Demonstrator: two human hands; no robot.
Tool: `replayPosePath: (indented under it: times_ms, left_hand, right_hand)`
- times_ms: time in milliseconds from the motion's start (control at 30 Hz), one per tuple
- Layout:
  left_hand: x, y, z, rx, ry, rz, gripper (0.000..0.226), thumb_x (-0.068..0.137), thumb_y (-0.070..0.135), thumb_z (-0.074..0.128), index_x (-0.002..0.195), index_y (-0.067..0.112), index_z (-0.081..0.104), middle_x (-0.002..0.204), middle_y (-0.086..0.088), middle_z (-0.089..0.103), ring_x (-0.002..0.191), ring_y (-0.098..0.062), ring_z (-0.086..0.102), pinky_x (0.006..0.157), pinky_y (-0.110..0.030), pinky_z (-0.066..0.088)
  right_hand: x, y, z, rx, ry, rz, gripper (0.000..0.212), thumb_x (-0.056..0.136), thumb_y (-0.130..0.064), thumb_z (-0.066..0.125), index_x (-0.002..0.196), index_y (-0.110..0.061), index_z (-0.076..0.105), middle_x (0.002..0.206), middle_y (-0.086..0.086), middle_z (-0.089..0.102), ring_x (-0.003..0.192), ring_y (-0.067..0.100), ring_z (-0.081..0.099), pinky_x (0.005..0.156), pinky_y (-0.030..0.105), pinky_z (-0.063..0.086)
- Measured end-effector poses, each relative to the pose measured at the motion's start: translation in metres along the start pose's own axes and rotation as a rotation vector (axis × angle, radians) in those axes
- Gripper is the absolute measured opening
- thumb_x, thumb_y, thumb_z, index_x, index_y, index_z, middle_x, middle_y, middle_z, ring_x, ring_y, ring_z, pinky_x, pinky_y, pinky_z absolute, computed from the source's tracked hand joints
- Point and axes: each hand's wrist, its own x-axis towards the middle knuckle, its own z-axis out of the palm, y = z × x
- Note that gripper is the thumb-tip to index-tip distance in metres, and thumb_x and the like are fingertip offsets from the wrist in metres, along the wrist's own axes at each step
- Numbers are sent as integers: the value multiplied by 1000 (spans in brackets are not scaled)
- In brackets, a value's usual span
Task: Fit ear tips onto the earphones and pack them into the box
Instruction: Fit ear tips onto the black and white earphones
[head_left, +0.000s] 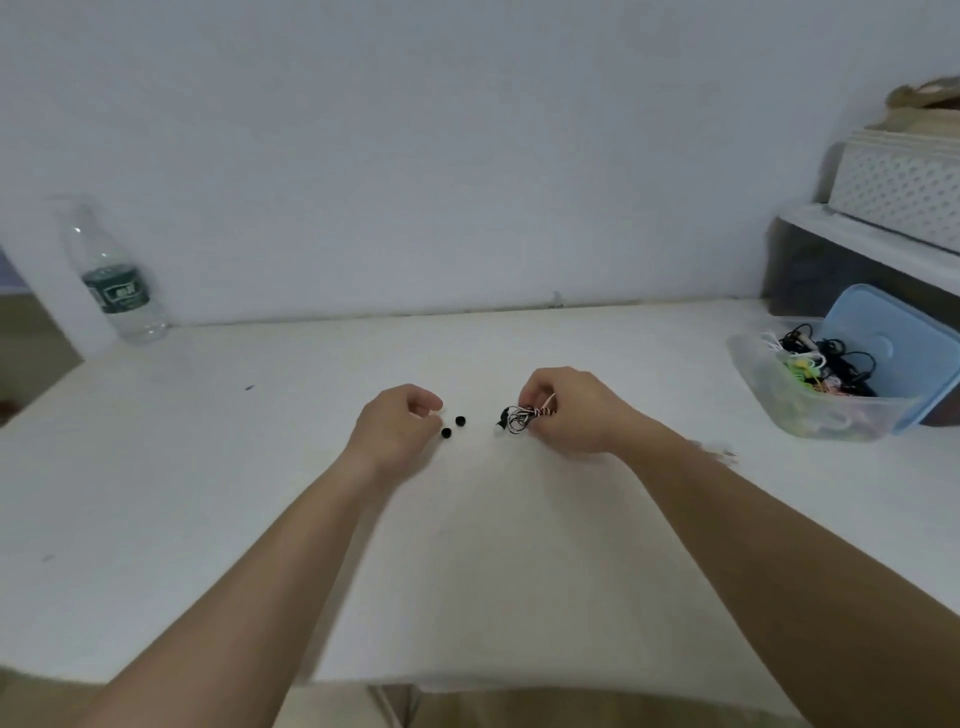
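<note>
Two small black ear tips (453, 426) lie on the white table (208, 467), one at the fingertips of my left hand (397, 428), the other a little to its right. My left hand hovers beside them with fingers loosely curled, holding nothing. My right hand (571, 410) pinches a coiled bundle of earphones (522, 417) with black, white and red striped cable, just above the table. A clear plastic box (810, 400) at the right holds several tangled earphones in black, white and green.
The box's blue lid (898, 348) leans against its far side. A clear water bottle (117, 275) with a green label stands at the back left by the wall. A white perforated basket (898, 192) sits on a shelf at the far right.
</note>
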Motion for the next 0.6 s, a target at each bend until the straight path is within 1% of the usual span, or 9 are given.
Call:
replayPosePath:
  times_ms: [67,167,233,300,367,433,467,533,600]
  left_hand:
    - [-7,-3,4,39,-8,9,15,83,23,70,97,28,71,96,10,65,82,-6,62,65,-19,47]
    - [-10,-5,7,102,-6,48,10,82,26,68,90,30,72,89,12,70,80,-6,66,72,-26,55]
    - [-9,-6,8,121,-7,64,9,82,24,68,86,30,73,84,11,71,77,-7,66,71,-28,56]
    - [-6,-6,8,128,-6,72,10,81,22,68,81,30,73,79,11,71,72,-8,67,68,-30,57]
    - [-5,-4,8,122,-9,83,11,81,20,67,76,29,72,76,10,70,69,-8,67,64,-30,58]
    - [-2,-3,6,122,-17,90,12,83,20,65,75,27,72,76,9,70,70,-10,67,63,-30,57]
    - [0,-4,6,126,-27,89,13,83,20,64,76,27,71,79,9,70,73,-11,67,64,-30,57]
    - [5,-4,5,153,-57,92,13,85,19,62,78,25,70,84,9,71,80,-11,67,70,-31,56]
    - [10,-5,4,163,-65,95,13,88,19,60,79,24,68,88,9,70,82,-9,65,69,-26,53]
  right_hand:
    - [2,-1,9,-76,-19,32,24,82,-12,62,95,-32,62,98,-13,62,89,11,58,74,24,44]
    - [3,-4,9,-104,-42,53,29,82,-11,57,103,-29,64,106,-10,61,95,11,55,77,24,41]
    - [5,-8,9,-73,-7,39,28,87,-13,56,110,-24,67,110,-9,61,97,11,55,83,25,43]
    - [9,-12,12,-39,39,24,26,92,-17,54,113,-23,67,108,-9,62,96,10,56,86,27,45]
    - [13,-16,16,-87,30,41,23,95,-28,54,114,-27,67,103,-11,63,96,12,58,88,32,49]
    - [18,-21,22,-188,-17,70,22,94,-41,55,108,-30,68,97,-13,64,96,13,60,87,36,52]
    - [19,-23,26,-225,-32,77,20,93,-41,56,102,-30,69,92,-14,65,94,13,62,85,36,52]
    - [21,-26,32,-281,-12,74,14,91,-31,57,92,-26,70,88,-13,65,91,16,64,79,34,53]
    - [25,-26,36,-285,17,69,14,89,-22,56,87,-24,69,87,-11,66,87,17,65,74,33,54]
